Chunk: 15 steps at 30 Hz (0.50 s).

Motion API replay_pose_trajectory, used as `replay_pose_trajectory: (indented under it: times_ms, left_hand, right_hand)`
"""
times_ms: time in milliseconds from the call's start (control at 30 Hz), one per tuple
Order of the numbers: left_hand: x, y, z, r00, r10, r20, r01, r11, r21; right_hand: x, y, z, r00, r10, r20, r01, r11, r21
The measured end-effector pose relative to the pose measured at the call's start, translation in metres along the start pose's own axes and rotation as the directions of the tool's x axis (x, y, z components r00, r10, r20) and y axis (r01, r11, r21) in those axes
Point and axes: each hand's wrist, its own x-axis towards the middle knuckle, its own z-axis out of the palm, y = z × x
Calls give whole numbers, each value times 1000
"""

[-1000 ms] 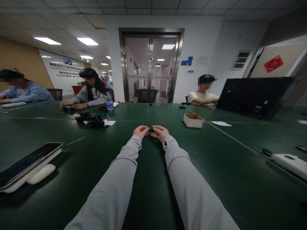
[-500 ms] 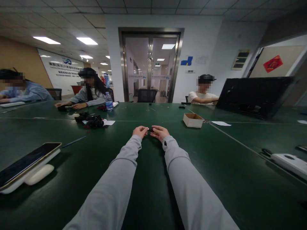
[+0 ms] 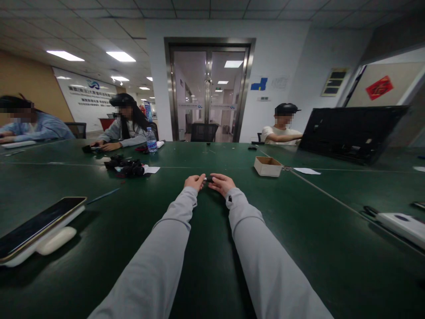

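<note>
Just above the green table (image 3: 212, 248), my two hands meet at arm's length in front of me. Between them is a small black object with a pale end (image 3: 209, 179), too small to name for certain. My right hand (image 3: 223, 183) is closed, its thumb and fingers pinching the black part. At the pale end my left hand (image 3: 195, 181) is closed too, in a fingertip pinch. The fingers cover much of the object.
An open cardboard box (image 3: 267, 167) stands right of my hands. Dark gear (image 3: 128, 166) lies left, near a water bottle (image 3: 151, 141). A phone (image 3: 43, 226) rests at near left, a white device (image 3: 403, 227) at right. A monitor (image 3: 352, 133) stands behind; people sit across.
My hands stay almost in place, still holding the small black object; a bit more of its pale end seems to show. The person at left across the table has shifted their hands slightly.
</note>
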Motion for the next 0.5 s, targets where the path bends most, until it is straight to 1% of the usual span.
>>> replay_pose_trajectory:
  times_ms: [133, 300, 400, 500]
  left_hand:
    - [-5, 6, -6, 1000, -12, 5, 11, 991, 135]
    - [-9, 12, -13, 999, -43, 17, 38, 972, 232]
    - [-8, 14, -14, 998, -63, 16, 57, 967, 248]
    - [-6, 13, -14, 997, -80, 12, 75, 971, 228]
  right_hand:
    - [-1, -1, 0, 999, 14, 32, -13, 1000, -10]
    - [-2, 0, 0, 999, 14, 50, -14, 1000, -8]
    - [-1, 0, -1, 998, 14, 65, -14, 1000, 1]
    - [0, 1, -2, 997, 7, 73, -8, 1000, 14]
